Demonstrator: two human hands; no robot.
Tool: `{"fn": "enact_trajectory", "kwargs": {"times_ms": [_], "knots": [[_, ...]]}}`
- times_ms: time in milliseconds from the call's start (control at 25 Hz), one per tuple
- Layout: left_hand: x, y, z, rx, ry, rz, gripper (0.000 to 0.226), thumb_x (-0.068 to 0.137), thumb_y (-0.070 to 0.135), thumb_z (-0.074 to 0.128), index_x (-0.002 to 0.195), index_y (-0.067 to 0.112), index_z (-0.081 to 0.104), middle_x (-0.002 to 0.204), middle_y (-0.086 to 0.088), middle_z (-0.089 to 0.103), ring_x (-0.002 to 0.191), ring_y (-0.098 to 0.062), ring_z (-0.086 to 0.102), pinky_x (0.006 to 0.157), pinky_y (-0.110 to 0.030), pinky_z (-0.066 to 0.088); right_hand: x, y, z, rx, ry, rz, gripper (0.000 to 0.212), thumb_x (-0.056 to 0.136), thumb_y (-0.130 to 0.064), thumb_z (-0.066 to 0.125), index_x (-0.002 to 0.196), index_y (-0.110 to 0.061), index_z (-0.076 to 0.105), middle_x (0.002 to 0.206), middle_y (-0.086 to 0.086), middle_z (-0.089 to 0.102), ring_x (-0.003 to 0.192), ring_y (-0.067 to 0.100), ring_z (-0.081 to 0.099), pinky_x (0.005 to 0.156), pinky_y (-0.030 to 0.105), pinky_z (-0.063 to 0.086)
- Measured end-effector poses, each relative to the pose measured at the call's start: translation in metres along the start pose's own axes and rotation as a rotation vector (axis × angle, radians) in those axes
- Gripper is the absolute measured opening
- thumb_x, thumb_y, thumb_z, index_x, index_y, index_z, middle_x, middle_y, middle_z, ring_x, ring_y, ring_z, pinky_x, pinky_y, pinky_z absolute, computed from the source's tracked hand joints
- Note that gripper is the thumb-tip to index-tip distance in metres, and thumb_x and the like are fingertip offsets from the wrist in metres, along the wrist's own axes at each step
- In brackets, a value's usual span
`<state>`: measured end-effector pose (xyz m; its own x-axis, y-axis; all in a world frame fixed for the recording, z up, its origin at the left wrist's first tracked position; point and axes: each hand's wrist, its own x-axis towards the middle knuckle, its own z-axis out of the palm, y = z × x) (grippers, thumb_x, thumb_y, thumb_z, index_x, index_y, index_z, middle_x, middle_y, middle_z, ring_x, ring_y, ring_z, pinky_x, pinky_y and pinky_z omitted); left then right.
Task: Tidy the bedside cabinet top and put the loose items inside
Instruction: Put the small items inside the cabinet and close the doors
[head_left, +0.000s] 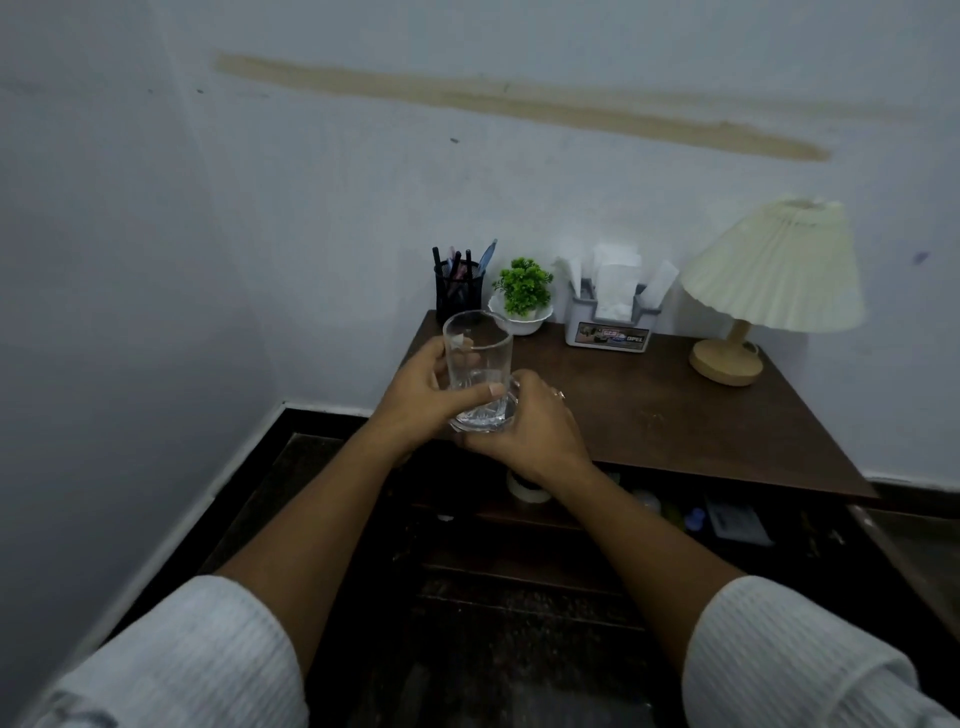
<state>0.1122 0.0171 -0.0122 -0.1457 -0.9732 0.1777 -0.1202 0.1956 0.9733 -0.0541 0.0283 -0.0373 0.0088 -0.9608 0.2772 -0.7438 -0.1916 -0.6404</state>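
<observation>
Sleeves (197, 654); left hand (421, 402) and right hand (535, 428) curl fingers (488, 391) round the glass (478, 353) between them.

We see a clear, smooth glass tumbler (478, 364) with a cut base, and a cabinet top (675, 415) of dark wood, matt. The lampshade (774, 270) looks like pleated cream cloth; the lamp base (726, 362) is pale, smooth wood. The pen holder (458, 292) is black wire mesh, the organiser (609, 333) grey plastic, the slips (616, 288) white paper, our sleeves (197, 660) ribbed white cloth.
</observation>
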Motion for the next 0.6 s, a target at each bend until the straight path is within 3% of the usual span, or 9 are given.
{"fn": "enact_trajectory", "kwargs": {"times_ms": [200,360,480,600], "knots": [[-0.068,0.007,0.021,-0.074,-0.043,-0.044,0.061,0.074,0.011,0.088,0.126,0.023,0.059,0.118,0.003,0.073,0.109,-0.014,0.071,0.09,-0.036,0.06,-0.073,0.005,-0.016,-0.029,-0.034,0.038,0.091,0.046,-0.079,0.076,0.116,-0.029,0.048,0.109,-0.016,0.062,0.103,0.008,0.062,0.083,0.038,0.057],[-0.103,-0.011,0.027,-0.041,-0.073,-0.11,0.061,0.073,0.019,0.09,0.124,0.035,0.058,0.117,0.01,0.072,0.105,-0.008,0.071,0.088,-0.043,0.06,-0.114,0.014,-0.01,-0.055,-0.108,0.054,0.088,0.047,-0.079,0.076,0.116,-0.031,0.049,0.108,-0.016,0.055,0.101,0.007,0.058,0.082,0.037,0.057],[-0.115,-0.032,0.029,-0.046,-0.069,-0.165,0.065,0.074,0.015,0.089,0.131,0.024,0.058,0.121,0.005,0.07,0.109,-0.009,0.069,0.092,-0.032,0.059,-0.128,0.024,0.004,-0.051,-0.156,0.079,0.087,0.047,-0.077,0.075,0.116,-0.031,0.049,0.108,-0.014,0.056,0.1,0.009,0.059,0.08,0.037,0.057],[-0.12,-0.056,0.03,-0.043,-0.056,-0.216,0.063,0.074,0.014,0.089,0.129,0.021,0.058,0.121,0.004,0.07,0.109,-0.01,0.069,0.084,-0.024,0.058,-0.133,0.037,0.02,-0.055,-0.207,0.086,0.09,0.05,-0.074,0.075,0.122,-0.028,0.047,0.113,-0.01,0.056,0.104,0.012,0.058,0.083,0.037,0.056]]}}
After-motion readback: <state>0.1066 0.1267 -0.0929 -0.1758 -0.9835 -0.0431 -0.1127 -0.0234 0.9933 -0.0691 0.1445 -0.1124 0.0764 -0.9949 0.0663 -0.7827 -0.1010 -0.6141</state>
